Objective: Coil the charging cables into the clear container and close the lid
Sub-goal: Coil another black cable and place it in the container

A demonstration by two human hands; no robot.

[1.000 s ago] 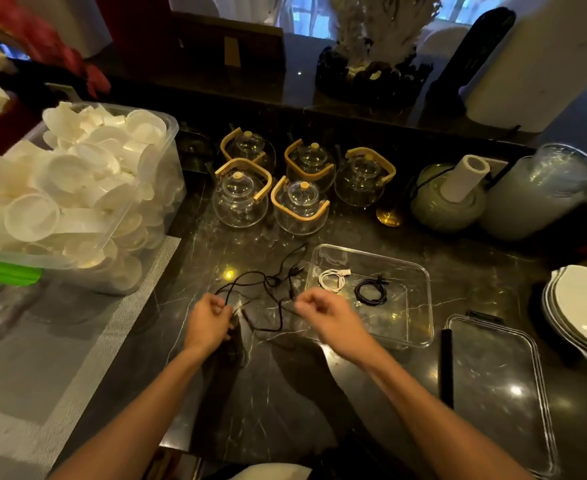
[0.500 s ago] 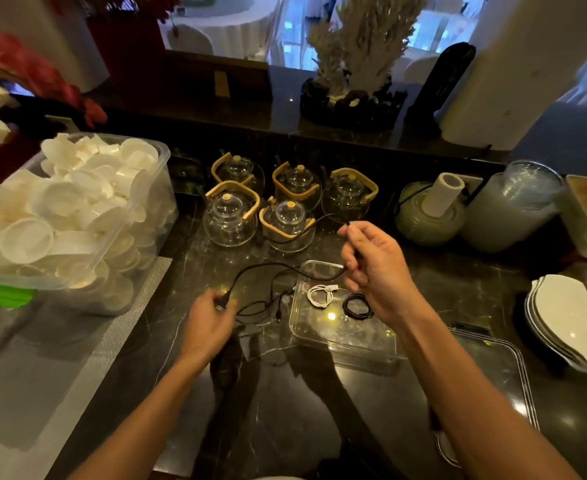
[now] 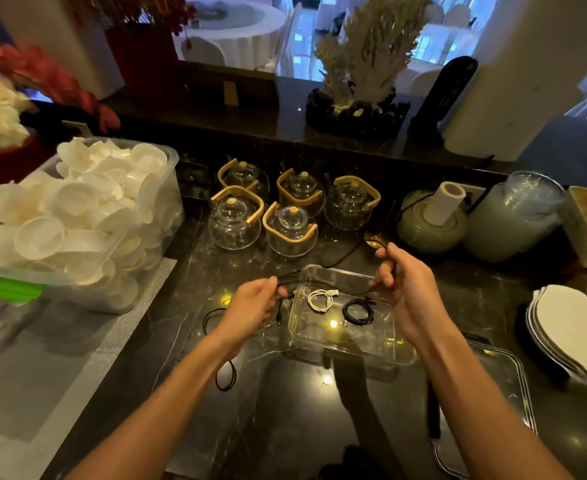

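A clear container [image 3: 382, 355] sits on the dark marble counter. Inside lie a coiled white cable [image 3: 320, 299] and a coiled black cable [image 3: 357, 311]. A long black cable [image 3: 340, 258] stretches between both hands above the container's far left corner. My left hand [image 3: 254, 306] pinches it just left of the container. Raised over the container's far right corner, my right hand [image 3: 404, 285] grips the other stretch. Slack loops of the black cable lie on the counter beneath my left wrist. The clear lid [image 3: 503, 386] with a black latch lies to the right, partly under my right forearm.
Several glass teapots [image 3: 290, 226] with wooden handles stand behind the container. A big plastic bin of white cups [image 3: 77, 220] fills the left. A green jar [image 3: 430, 226] and clear jug [image 3: 513, 220] stand at the back right. Stacked white plates [image 3: 576, 334] sit at the right edge.
My right hand has drawn the black cable up and to the right, stretching it out. My left hand stayed at the container's left side, gripping the cable. The view shifted slightly.
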